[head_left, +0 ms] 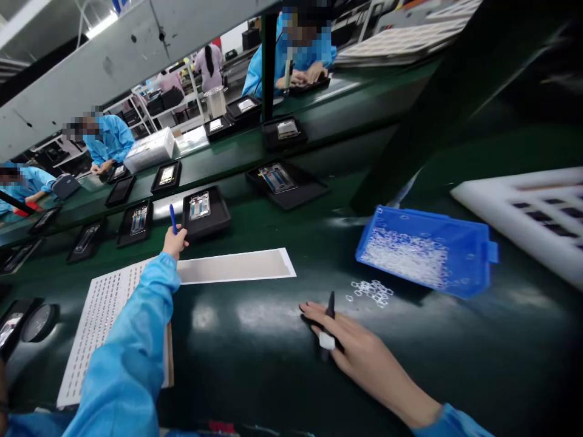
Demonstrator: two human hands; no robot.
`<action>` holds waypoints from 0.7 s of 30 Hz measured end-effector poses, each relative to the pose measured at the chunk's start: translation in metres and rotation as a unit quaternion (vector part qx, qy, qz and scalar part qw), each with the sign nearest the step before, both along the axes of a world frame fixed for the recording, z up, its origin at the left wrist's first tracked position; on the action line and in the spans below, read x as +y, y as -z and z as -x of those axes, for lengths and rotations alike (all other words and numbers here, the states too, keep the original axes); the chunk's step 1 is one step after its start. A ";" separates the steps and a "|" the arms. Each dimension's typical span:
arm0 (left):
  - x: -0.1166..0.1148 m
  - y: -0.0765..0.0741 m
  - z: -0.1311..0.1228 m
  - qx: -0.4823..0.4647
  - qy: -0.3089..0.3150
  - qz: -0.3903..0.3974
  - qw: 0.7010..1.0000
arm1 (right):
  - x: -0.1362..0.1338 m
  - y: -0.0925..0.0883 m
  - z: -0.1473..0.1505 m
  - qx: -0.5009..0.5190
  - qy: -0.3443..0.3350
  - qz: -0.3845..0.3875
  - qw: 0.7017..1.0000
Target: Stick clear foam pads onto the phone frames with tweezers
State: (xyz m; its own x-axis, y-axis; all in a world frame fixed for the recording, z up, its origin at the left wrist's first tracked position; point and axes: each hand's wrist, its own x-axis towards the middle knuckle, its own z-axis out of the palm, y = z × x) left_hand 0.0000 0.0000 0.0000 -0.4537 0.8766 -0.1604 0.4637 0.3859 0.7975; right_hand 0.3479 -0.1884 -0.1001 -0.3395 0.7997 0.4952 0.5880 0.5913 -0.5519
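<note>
Reaching forward in a blue sleeve, my left hand (175, 243) is closed around a slim blue pen (173, 220) that points up. It is at the near left corner of a black tray (214, 224) holding a phone frame (199, 206). My right hand (348, 340) is low over the green bench, fingers pointing left, with a black pen-like tool (331, 306) gripped in it. A white wrap (327, 341) shows on that tool. Beyond its fingers lies a small pile of clear hexagonal rings (373, 290). A blue bin (469, 255) behind them holds many more.
A white strip (237, 267) and a sheet of small parts (109, 315) lie at left. More black trays (291, 188) line the back. A round dish (40, 323) is far left, a white rack (523, 200) right. Dark posts cross above; co-workers (112, 136) sit opposite.
</note>
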 end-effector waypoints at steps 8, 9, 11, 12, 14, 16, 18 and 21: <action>-0.211 -0.007 -0.014 -0.141 0.118 0.009 0.983 | 0.014 -0.020 0.014 0.216 0.093 0.159 0.959; -0.238 0.000 -0.018 -0.147 0.119 0.035 0.981 | 0.018 -0.022 0.019 0.263 0.106 0.166 0.944; -0.284 0.017 -0.027 -0.150 0.101 0.070 0.981 | 0.026 -0.024 0.029 0.334 0.120 0.163 0.921; -0.303 0.027 -0.032 -0.148 0.087 0.079 0.982 | 0.029 -0.025 0.034 0.347 0.122 0.161 0.916; -0.330 0.045 -0.042 -0.150 0.069 0.101 0.981 | 0.034 -0.024 0.043 0.327 0.110 0.162 0.924; -0.342 0.055 -0.048 -0.140 0.081 0.126 0.979 | 0.035 -0.024 0.050 0.266 0.081 0.165 0.946; -0.343 0.055 -0.049 -0.090 0.110 0.104 0.984 | 0.034 -0.024 0.054 0.192 0.059 0.142 0.969; -0.330 0.038 -0.043 -0.016 0.108 -0.008 0.994 | 0.034 -0.022 0.060 0.094 0.042 0.073 0.992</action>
State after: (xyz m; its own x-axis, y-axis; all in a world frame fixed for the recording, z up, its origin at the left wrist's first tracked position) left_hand 0.0429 -0.3301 -0.0385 -0.2492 0.9555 -0.1576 0.5086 0.2676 0.8184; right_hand 0.2884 -0.1547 -0.0779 -0.1815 0.8893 0.4197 0.5093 0.4501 -0.7335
